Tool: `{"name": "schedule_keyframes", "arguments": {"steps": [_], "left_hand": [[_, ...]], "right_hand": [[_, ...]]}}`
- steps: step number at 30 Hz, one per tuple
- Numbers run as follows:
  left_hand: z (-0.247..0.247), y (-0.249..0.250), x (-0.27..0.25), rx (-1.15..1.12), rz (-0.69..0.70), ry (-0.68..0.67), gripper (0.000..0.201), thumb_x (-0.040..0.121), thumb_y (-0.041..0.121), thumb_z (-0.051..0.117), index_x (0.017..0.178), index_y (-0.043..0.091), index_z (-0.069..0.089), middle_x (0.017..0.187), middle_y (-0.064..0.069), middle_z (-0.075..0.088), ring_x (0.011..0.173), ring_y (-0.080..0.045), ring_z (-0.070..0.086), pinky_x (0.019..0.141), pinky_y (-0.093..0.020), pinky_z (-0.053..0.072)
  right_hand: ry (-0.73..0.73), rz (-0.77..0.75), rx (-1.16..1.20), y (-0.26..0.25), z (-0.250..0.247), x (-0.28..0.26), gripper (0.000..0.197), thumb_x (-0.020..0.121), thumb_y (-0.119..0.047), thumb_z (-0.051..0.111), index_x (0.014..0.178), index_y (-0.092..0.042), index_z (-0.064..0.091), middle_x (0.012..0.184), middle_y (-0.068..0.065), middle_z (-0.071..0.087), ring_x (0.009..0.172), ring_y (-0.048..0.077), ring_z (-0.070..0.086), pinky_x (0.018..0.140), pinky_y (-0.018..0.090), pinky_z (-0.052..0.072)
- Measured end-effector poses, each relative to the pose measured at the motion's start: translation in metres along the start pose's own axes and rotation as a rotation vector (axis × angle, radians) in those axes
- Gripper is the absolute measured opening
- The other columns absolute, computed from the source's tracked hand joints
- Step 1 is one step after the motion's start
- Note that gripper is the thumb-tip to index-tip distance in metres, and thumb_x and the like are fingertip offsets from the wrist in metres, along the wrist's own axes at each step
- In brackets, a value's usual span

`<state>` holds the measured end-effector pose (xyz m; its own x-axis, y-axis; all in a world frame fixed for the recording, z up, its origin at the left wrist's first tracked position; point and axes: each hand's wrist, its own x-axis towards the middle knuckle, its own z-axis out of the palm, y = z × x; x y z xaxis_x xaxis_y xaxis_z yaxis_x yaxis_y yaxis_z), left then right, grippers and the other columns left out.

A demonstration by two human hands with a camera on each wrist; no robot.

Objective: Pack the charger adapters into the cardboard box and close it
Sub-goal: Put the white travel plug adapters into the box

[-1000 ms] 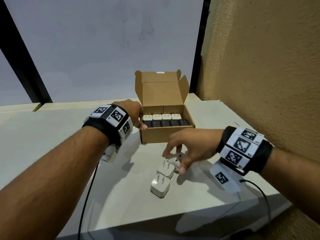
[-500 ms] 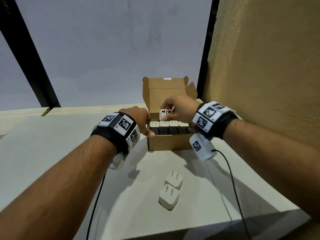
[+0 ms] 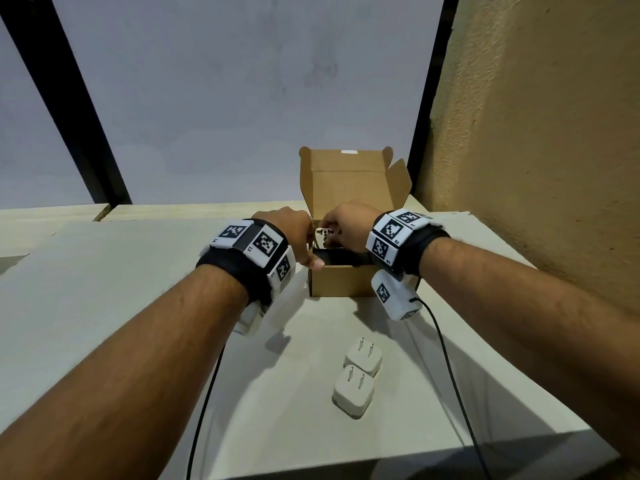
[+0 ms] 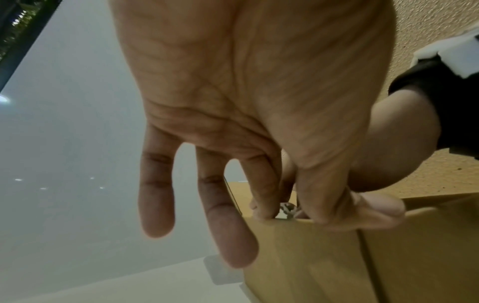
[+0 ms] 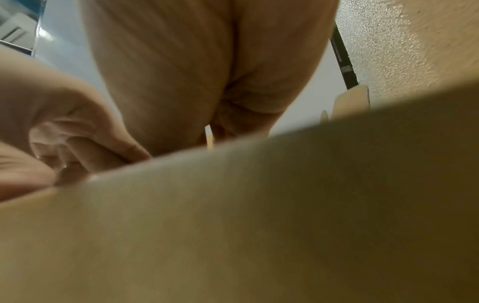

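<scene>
The open cardboard box (image 3: 346, 280) stands mid-table with its lid (image 3: 349, 178) upright. My left hand (image 3: 306, 245) pinches the box's left front corner, thumb on the front rim; in the left wrist view thumb and forefingers of the left hand (image 4: 285, 211) clamp the box (image 4: 337, 256) wall. My right hand (image 3: 341, 230) holds a white charger adapter (image 3: 325, 233) low over the box's back left part. A row of black adapters (image 3: 346, 256) shows inside. Two white adapters (image 3: 363, 356) (image 3: 353, 393) lie prongs-up on the table nearer me.
A textured tan wall (image 3: 536, 150) rises close on the right, just behind the box. The pale table (image 3: 121, 289) spreads wide to the left; its front edge (image 3: 450, 448) is near me. Black cables (image 3: 446, 358) hang from both wrist units. The right wrist view is mostly blurred box wall (image 5: 259, 225).
My right hand picked a white adapter off the table, carried it up to the box and now holds it lower, inside the back left. The left hand stayed on the box corner.
</scene>
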<state>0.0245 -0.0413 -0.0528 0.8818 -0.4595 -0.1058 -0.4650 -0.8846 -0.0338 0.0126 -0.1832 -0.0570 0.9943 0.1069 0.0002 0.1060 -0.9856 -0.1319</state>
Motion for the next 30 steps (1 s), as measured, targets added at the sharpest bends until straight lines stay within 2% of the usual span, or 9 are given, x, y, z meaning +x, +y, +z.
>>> {"name": "schedule_keyframes", "arguments": {"steps": [4,6,10,13,16,19,22,26,30], "left_hand": [[-0.004,0.002,-0.004,0.002,0.0,-0.004,0.06,0.072,0.061,0.069,0.119,0.023,0.065,0.1,0.001,0.07,0.094,-0.024,0.064,0.082,-0.036,0.051],[-0.005,0.002,-0.008,-0.01,0.003,-0.017,0.058,0.074,0.06,0.068,0.118,0.023,0.064,0.079,0.004,0.065,0.084,-0.022,0.062,0.076,-0.034,0.049],[-0.008,0.004,-0.01,-0.017,-0.003,-0.023,0.051,0.074,0.058,0.07,0.111,0.023,0.066,0.061,0.009,0.052,0.07,-0.018,0.056,0.069,-0.03,0.042],[-0.01,0.008,-0.012,0.008,-0.003,-0.003,0.05,0.074,0.056,0.072,0.11,0.022,0.068,0.065,0.008,0.056,0.07,-0.018,0.057,0.067,-0.028,0.04],[-0.011,0.012,-0.014,0.049,0.007,-0.005,0.052,0.075,0.055,0.071,0.116,0.022,0.067,0.08,0.003,0.066,0.082,-0.021,0.061,0.069,-0.029,0.04],[-0.012,0.014,-0.014,0.062,0.006,-0.025,0.056,0.076,0.056,0.069,0.121,0.023,0.064,0.1,0.001,0.07,0.088,-0.021,0.06,0.07,-0.031,0.041],[-0.013,0.015,-0.015,0.061,-0.007,-0.04,0.052,0.078,0.055,0.067,0.117,0.023,0.064,0.084,0.003,0.066,0.077,-0.018,0.059,0.069,-0.031,0.041],[-0.011,0.012,-0.014,0.029,-0.02,-0.045,0.049,0.077,0.056,0.068,0.115,0.025,0.064,0.083,0.005,0.065,0.073,-0.017,0.06,0.07,-0.031,0.043],[-0.013,0.01,-0.014,0.031,-0.007,-0.031,0.048,0.076,0.056,0.069,0.114,0.027,0.065,0.081,0.006,0.064,0.071,-0.016,0.058,0.068,-0.029,0.04]], "right_hand": [[-0.007,-0.052,-0.006,0.0,0.0,-0.011,0.04,0.092,-0.02,0.057,0.131,-0.029,0.056,0.119,0.003,0.066,0.101,0.024,0.062,0.084,0.032,0.049],[0.024,-0.075,-0.029,-0.001,-0.007,-0.025,0.046,0.093,-0.014,0.053,0.135,-0.032,0.052,0.122,0.001,0.064,0.104,0.023,0.06,0.082,0.031,0.048],[0.053,-0.212,0.009,0.004,-0.024,-0.066,0.033,0.09,-0.022,0.062,0.123,-0.025,0.064,0.116,-0.005,0.067,0.105,0.016,0.061,0.086,0.027,0.048],[-0.189,-0.379,0.064,0.006,-0.026,-0.106,0.036,0.085,-0.014,0.068,0.117,-0.03,0.067,0.107,-0.017,0.066,0.095,0.002,0.059,0.084,0.02,0.049],[-0.475,-0.488,0.086,0.006,-0.015,-0.133,0.058,0.082,-0.003,0.063,0.126,-0.04,0.057,0.127,-0.02,0.058,0.114,0.0,0.053,0.096,0.024,0.047],[-0.566,-0.506,0.096,0.009,0.004,-0.142,0.06,0.081,-0.01,0.069,0.131,-0.038,0.052,0.133,-0.016,0.053,0.12,0.003,0.049,0.103,0.027,0.044],[-0.482,-0.501,0.121,0.014,0.014,-0.144,0.048,0.082,-0.025,0.072,0.126,-0.033,0.056,0.123,-0.014,0.059,0.108,0.001,0.053,0.098,0.026,0.047],[-0.382,-0.445,0.12,0.029,-0.006,-0.135,0.044,0.08,-0.03,0.071,0.122,-0.032,0.059,0.112,-0.014,0.058,0.101,0.004,0.056,0.093,0.029,0.051],[-0.063,-0.246,0.303,0.042,-0.037,-0.109,0.058,0.078,-0.032,0.071,0.13,-0.025,0.046,0.108,-0.009,0.058,0.092,0.008,0.06,0.083,0.024,0.052]]}}
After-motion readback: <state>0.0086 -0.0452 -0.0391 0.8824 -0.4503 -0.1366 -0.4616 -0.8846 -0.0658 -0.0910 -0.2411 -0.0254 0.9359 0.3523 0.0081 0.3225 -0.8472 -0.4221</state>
